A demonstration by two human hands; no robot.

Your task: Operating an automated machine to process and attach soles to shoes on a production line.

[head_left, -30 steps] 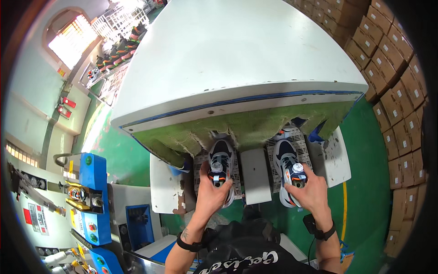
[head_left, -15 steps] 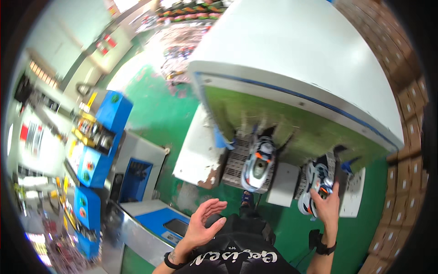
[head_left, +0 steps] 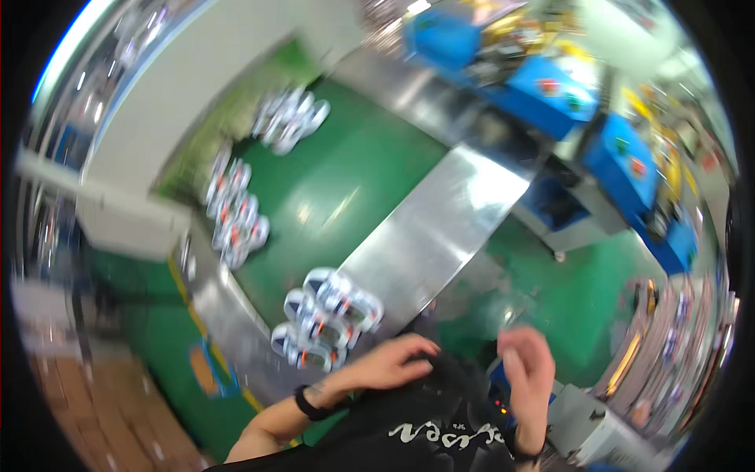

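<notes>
My left hand (head_left: 397,362) hovers in front of my torso with its fingers stretched out and nothing in it. Closest to it are several white sneakers (head_left: 326,318) with dark and orange parts, grouped on the corner of a steel table (head_left: 440,212). The hand is to their right, apart from them. My right hand (head_left: 528,374) is raised at the right of my body. Its fingers are loosely bent and somewhat blurred, and no object shows in it.
More white sneakers (head_left: 236,212) stand at the left, and another group (head_left: 291,118) sits farther back by a pale machine's green opening (head_left: 212,130). Blue machines (head_left: 543,94) line the far right. Cardboard boxes (head_left: 102,409) are stacked at lower left; a grey cabinet (head_left: 602,429) is at lower right.
The view has swung round from the white machine to the steel tables with sneakers. My right hand, earlier at a sneaker on a rack, has come away from it without the shoe.
</notes>
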